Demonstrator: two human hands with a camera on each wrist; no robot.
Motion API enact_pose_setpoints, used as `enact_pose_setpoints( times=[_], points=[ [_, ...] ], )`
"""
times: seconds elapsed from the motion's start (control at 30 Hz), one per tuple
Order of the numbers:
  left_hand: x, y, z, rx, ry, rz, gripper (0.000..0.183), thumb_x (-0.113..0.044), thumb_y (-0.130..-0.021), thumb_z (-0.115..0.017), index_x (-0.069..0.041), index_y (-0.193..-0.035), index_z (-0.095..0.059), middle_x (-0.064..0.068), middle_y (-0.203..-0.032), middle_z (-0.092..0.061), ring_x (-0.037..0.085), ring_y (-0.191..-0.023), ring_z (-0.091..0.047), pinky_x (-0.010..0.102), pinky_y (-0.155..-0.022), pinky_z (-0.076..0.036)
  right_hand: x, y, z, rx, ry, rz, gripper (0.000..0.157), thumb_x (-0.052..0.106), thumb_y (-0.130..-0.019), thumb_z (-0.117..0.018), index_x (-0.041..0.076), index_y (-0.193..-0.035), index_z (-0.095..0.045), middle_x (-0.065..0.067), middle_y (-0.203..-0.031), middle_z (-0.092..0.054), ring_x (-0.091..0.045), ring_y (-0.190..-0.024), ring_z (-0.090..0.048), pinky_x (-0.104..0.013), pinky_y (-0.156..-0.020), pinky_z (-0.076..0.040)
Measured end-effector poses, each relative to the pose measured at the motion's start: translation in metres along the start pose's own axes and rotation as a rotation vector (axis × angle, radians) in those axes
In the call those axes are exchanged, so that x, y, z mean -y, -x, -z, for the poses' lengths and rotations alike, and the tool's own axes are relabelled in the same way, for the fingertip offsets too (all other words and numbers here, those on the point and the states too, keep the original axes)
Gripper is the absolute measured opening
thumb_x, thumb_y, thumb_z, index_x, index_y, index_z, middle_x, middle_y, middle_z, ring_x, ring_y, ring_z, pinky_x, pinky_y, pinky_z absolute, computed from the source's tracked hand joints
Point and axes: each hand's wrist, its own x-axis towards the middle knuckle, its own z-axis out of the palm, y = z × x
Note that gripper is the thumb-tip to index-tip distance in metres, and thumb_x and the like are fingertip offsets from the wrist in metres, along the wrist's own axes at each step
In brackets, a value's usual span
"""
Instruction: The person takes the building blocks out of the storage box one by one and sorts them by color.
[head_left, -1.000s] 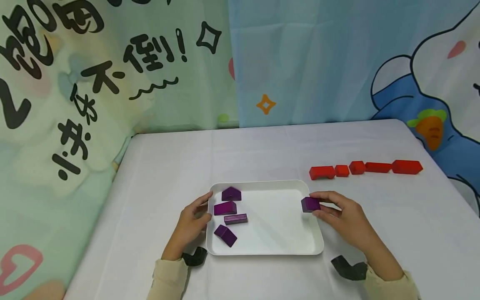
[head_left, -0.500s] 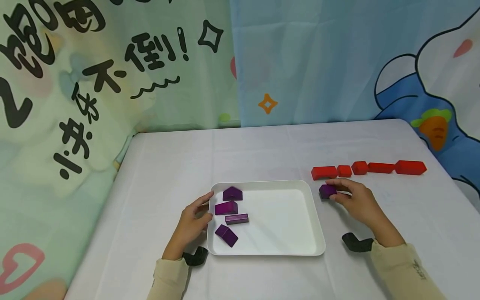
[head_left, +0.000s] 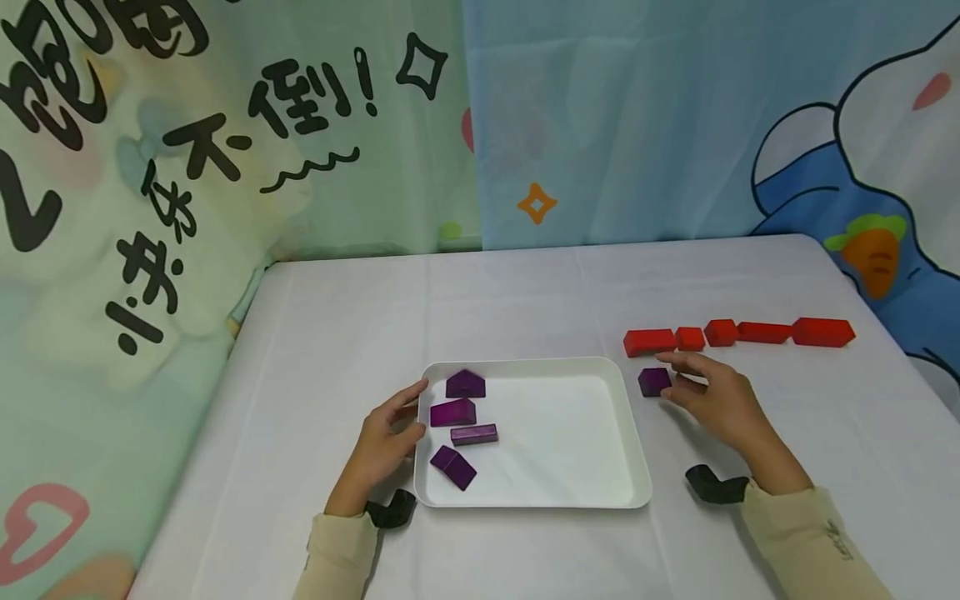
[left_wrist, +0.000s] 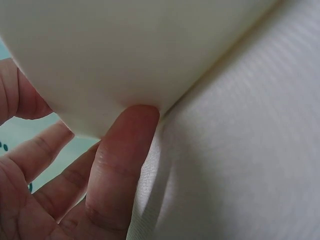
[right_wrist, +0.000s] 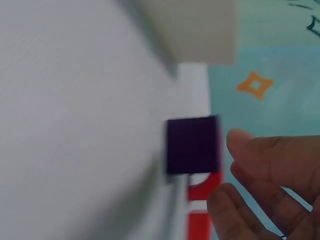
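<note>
My left hand (head_left: 382, 446) grips the left edge of a white tray (head_left: 555, 507); in the left wrist view the thumb (left_wrist: 125, 150) presses against the tray's pale outer wall. Inside the tray, along its left side, lie several purple blocks, among them a pointed one (head_left: 466, 384) at the back and a thin bar (head_left: 474, 435). One purple block (head_left: 655, 382) stands on the table right of the tray. Beside that block is my right hand (head_left: 712, 400), thumb and fingers parted; the right wrist view shows a gap between the fingertips and the block (right_wrist: 192, 145).
A row of several red blocks (head_left: 763, 332) runs along the back right of the table (head_left: 525, 308), just behind the lone purple block. Printed curtains (head_left: 600, 125) hang behind the table and on its left.
My right hand has carried a purple block from the tray's right rim to the table near the red row, set it down and let go. My left hand stays on the tray.
</note>
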Motion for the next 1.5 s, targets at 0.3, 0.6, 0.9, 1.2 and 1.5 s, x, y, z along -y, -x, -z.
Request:
enact_pose_setpoints(
  times=[0.3,0.6,0.9,1.2,1.5],
  points=[
    [0.001,-0.001,0.002,0.000,-0.004,-0.008,0.063,0.004,-0.092,-0.061,0.000,-0.154,-0.058,0.030,-0.151,-0.058,0.051,-0.133,-0.060,0.044,-0.069,-0.068,0.043,0.003,-0.002,-0.054,-0.030,0.112,0.049,-0.007,-0.093,-0.078,-0.009,-0.141,-0.065,-0.033,-0.141,-0.063,-0.053,-0.131,-0.060,-0.055,-0.099,-0.050],
    [0.002,-0.002,0.002,0.013,0.002,-0.017,0.062,0.003,-0.092,-0.061,0.002,-0.154,-0.056,0.033,-0.147,-0.060,0.053,-0.132,-0.061,0.045,-0.070,-0.068,0.085,-0.009,-0.034,0.194,-0.177,0.277,0.038,-0.002,-0.094,-0.079,-0.010,-0.131,-0.070,-0.026,-0.130,-0.072,-0.047,-0.122,-0.069,-0.052,-0.101,-0.058],
    [0.003,-0.004,0.002,0.017,-0.007,-0.016,0.062,0.003,-0.093,-0.061,0.001,-0.155,-0.056,0.034,-0.144,-0.062,0.051,-0.131,-0.062,0.043,-0.069,-0.068,0.104,-0.036,-0.072,0.478,-0.256,0.405,0.033,-0.002,-0.094,-0.080,-0.012,-0.124,-0.072,-0.025,-0.124,-0.073,-0.043,-0.116,-0.071,-0.050,-0.102,-0.060],
    [0.002,-0.004,0.003,0.031,0.002,-0.001,0.063,0.004,-0.094,-0.059,0.000,-0.156,-0.055,0.035,-0.145,-0.061,0.050,-0.131,-0.062,0.042,-0.069,-0.068,0.099,-0.052,-0.105,0.682,-0.312,0.426,0.033,-0.001,-0.090,-0.083,-0.013,-0.120,-0.073,-0.023,-0.120,-0.075,-0.032,-0.109,-0.074,-0.042,-0.099,-0.062],
    [0.002,-0.003,0.004,0.030,0.008,0.001,0.064,0.004,-0.094,-0.059,0.000,-0.157,-0.054,0.035,-0.144,-0.061,0.049,-0.130,-0.063,0.040,-0.067,-0.068,0.105,-0.052,-0.127,0.651,-0.303,0.435,0.024,-0.005,-0.086,-0.084,-0.008,-0.110,-0.079,-0.014,-0.105,-0.080,-0.010,-0.089,-0.072,-0.027,-0.084,-0.063]
  ],
)
